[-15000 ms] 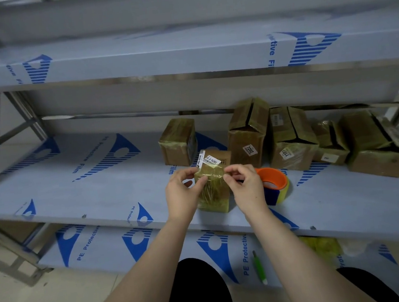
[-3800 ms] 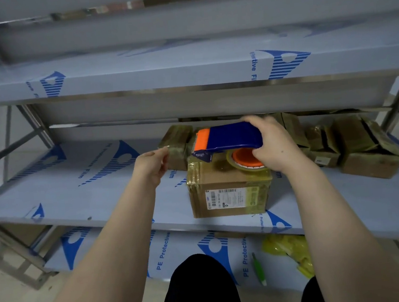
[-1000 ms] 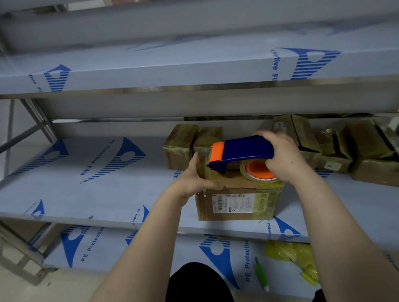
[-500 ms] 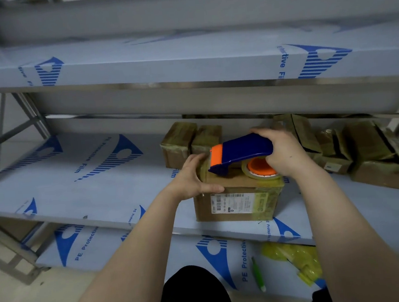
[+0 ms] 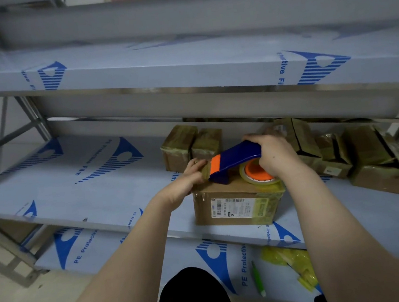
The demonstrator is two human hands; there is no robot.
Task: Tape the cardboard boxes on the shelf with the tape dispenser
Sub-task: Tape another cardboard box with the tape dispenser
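Observation:
A brown cardboard box (image 5: 234, 208) with a white label stands near the front edge of the middle shelf (image 5: 94, 193). My right hand (image 5: 274, 155) grips the handle of the blue and orange tape dispenser (image 5: 234, 159), whose nose is tilted down onto the box top near its left edge. The orange-cored tape roll (image 5: 255, 173) lies over the box top. My left hand (image 5: 190, 179) rests on the box's upper left corner, fingers laid over the tape end beside the dispenser's nose.
Two small taped boxes (image 5: 190, 146) stand behind the box. Several more boxes (image 5: 376, 159), some with open seams, crowd the shelf's right side. An upper shelf (image 5: 184, 66) overhangs. On the lower shelf lie a green pen (image 5: 257, 278) and crumpled yellow tape (image 5: 294, 264).
The dispenser's nose has tipped down onto the box top at its left edge. My left hand has slid up from the box's side onto the corner by the nose.

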